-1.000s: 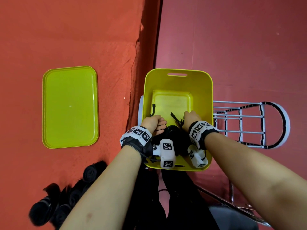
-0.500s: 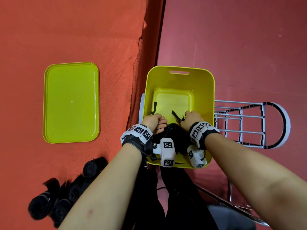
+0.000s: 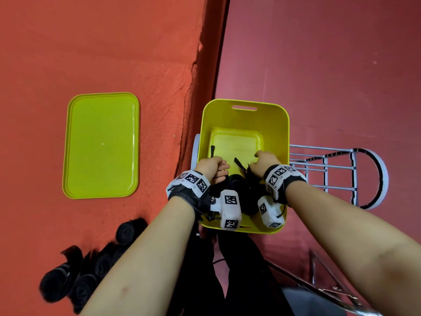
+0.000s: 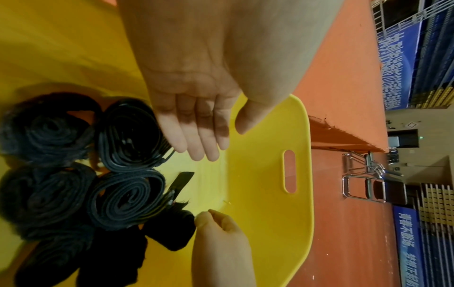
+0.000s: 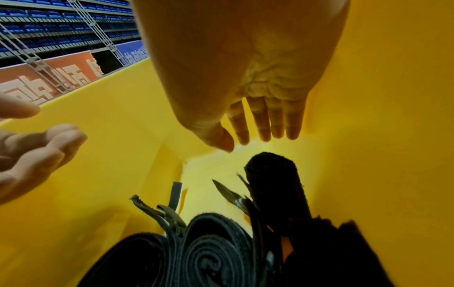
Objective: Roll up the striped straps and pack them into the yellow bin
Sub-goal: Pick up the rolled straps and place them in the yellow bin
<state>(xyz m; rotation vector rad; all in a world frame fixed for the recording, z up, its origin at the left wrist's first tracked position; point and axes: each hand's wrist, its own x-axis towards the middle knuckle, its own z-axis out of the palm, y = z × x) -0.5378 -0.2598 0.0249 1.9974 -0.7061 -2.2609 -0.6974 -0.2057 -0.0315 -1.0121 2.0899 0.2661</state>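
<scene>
Straps (image 4: 127,134) already rolled sit packed on end at the near end of the yellow bin (image 3: 245,103), coils touching one another, a few loose tails poking toward the bare far half of the floor. Compared with a second ago, both hands have eased off the rolls — then they were bunched low over the dark bundle, now the right hand (image 3: 265,159) has lifted a little farther into the bin and spread, which suggests this batch is seated and the hands are free to fetch more. The left hand (image 3: 210,164) hovers just beside the left-most coil, fingers straight and relaxed, gripping nothing; the right hand hangs palm down over the darkest roll (image 5: 272,174), fingers loosely extended and clear of it. More rolled straps (image 3: 91,267) wait on the orange floor to the near left, well apart from the bin, with a yellow-green tray (image 3: 102,144) beyond them.
</scene>
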